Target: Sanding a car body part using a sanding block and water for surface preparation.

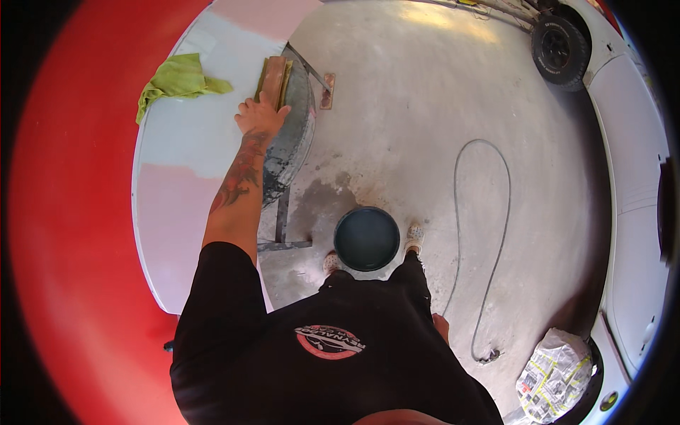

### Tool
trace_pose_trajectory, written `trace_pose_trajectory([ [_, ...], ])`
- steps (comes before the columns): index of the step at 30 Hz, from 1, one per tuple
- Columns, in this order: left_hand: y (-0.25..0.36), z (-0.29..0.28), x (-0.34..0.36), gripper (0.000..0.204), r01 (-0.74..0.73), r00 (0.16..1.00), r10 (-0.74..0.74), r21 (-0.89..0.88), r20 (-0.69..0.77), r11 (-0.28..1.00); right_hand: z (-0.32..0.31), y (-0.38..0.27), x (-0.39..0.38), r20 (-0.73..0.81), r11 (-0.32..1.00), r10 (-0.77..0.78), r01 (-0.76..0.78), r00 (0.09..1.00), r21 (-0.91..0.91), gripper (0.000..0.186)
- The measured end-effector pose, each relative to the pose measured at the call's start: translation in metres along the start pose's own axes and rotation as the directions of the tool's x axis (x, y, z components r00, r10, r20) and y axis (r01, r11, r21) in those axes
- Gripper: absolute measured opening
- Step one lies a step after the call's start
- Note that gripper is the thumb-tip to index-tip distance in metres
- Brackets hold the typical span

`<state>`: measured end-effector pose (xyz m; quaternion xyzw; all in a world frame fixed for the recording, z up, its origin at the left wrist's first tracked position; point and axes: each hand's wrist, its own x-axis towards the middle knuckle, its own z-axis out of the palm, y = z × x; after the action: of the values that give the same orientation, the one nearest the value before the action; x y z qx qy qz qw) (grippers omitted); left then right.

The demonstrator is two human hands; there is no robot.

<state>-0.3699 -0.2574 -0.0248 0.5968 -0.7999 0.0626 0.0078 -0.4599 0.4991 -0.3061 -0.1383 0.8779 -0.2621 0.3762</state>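
My tattooed left arm reaches up a pale panel [177,127] with pink patches. My left hand [261,113] has its fingers spread at the lower end of a brown, flat oblong block [276,73], touching it. The block lies at the panel's right edge, beside a curved grey metal surface [294,149]. A crumpled green cloth [173,81] is on the panel left of it. My right hand [440,327] is mostly hidden by my dark shirt at waist level; what it holds, if anything, cannot be made out.
A dark round bucket [367,237] stands between my feet. A grey hose [507,191] loops over the concrete floor [397,120]. A white vehicle body [630,198], a tire [556,49] and newspaper-covered bundle [549,375] are on the right. A red surface [78,177] borders the left.
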Motion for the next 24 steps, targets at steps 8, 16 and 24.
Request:
trace_pose_trajectory([
  [8, 0.012, 0.009, 0.011, 0.050, 0.224, 0.973, -0.229, -0.156, -0.018, 0.962, -0.199, -0.016, 0.157, 0.118, 0.781, 0.519, -0.526, 0.846, 0.335, 0.038],
  [16, 0.067, 0.000, -0.071, 0.048, 0.234, 0.936, -0.057, -0.733, 0.349, -0.639, -0.271, -0.158, 0.325, 0.085, 0.976, -0.003, -0.016, 0.996, 0.218, 0.039],
  [24, 0.169, -0.043, -0.205, 0.068, 0.267, 0.929, 0.263, 0.023, 0.261, -0.964, -0.127, -0.507, 0.231, 0.533, 0.684, -0.669, 0.149, 0.518, 0.714, 0.048],
])
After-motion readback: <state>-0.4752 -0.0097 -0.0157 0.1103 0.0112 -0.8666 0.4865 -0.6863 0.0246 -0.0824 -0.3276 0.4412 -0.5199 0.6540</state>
